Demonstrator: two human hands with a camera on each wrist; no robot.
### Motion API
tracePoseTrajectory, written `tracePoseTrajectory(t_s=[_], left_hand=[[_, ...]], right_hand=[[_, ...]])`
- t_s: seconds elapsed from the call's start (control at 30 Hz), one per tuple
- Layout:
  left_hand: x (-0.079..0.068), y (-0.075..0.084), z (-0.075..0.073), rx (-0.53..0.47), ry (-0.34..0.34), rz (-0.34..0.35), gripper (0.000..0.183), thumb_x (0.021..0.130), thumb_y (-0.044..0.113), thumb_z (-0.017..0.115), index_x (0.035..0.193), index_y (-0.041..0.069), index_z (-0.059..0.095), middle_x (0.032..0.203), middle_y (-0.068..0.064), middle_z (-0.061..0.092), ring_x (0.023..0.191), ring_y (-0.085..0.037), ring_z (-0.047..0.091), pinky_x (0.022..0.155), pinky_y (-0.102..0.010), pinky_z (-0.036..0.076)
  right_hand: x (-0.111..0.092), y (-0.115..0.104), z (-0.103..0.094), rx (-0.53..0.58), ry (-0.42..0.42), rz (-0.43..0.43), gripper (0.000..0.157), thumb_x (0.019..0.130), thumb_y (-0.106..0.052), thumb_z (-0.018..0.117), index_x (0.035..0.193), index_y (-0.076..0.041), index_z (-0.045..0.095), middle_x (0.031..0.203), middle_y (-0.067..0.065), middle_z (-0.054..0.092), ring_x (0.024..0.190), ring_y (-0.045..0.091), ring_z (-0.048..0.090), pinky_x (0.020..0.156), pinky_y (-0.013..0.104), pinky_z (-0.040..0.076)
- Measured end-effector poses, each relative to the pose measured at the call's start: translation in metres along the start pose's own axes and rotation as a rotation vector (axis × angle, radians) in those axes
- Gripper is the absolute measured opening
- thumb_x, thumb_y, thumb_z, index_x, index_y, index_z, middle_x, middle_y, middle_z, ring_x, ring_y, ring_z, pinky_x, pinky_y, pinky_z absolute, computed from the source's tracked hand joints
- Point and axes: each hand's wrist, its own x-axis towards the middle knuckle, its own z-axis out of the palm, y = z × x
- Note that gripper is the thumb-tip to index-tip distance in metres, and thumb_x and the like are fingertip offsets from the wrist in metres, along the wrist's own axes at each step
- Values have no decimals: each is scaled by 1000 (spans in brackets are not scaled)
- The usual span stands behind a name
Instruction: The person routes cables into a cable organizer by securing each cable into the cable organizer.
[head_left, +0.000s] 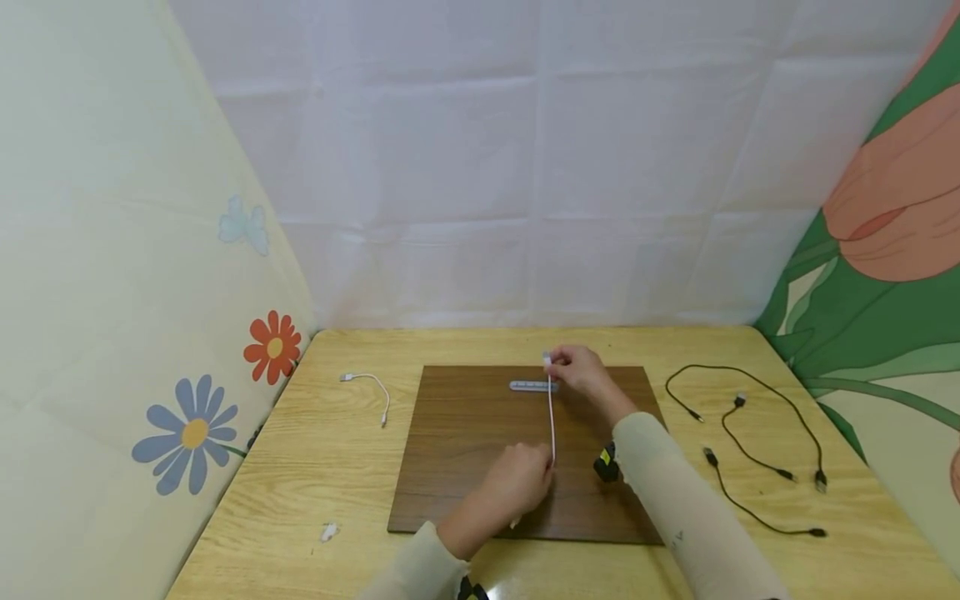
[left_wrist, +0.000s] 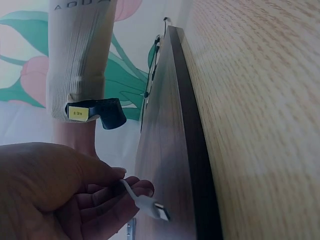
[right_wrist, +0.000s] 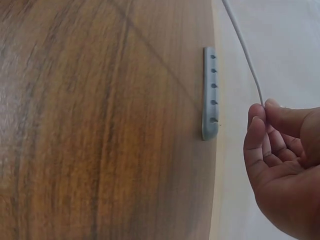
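A white USB cable [head_left: 552,417] is stretched between my two hands above a dark wooden board [head_left: 457,450]. My left hand [head_left: 517,479] pinches its near end between thumb and fingers; in the left wrist view a white plug [left_wrist: 150,206] sticks out past the fingertips. The far end is pinched by my right hand [head_left: 581,368], with a plug [head_left: 547,359] showing beyond the fingers. Close to that hand, a grey cable holder [right_wrist: 210,95] with several slots lies along the board's far edge. The cable runs beside the holder, apart from it in the right wrist view.
A short white cable [head_left: 378,387] lies on the table [head_left: 300,467] left of the board. Several black cables, one a long curved cable [head_left: 780,400], lie to the right. A small white scrap [head_left: 329,532] sits at the front left. A white backdrop [head_left: 450,167] stands behind.
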Motion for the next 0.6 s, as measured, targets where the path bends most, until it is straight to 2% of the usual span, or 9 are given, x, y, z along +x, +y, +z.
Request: tracePoseTrajectory(t_s=[0.47,0.6], left_hand=[[4,1,7,13,-37,33,23,93,18,71,72,15,62,64,1,63,58,-16,62,51,-28,45],[4,1,9,29,-26,36,23,91,18,71,70,15,62,64,0,64,60,-18,63,52,-29,47]], right_hand=[[6,13,4,-157,-17,-6,15,93,-9,71,104,1,69,94,12,70,82,21,64,72,30,52],[6,18,5,-166,-18,-4,14,93,-9,71,103,1,69,93,12,70,81,20,64,71,29,51]])
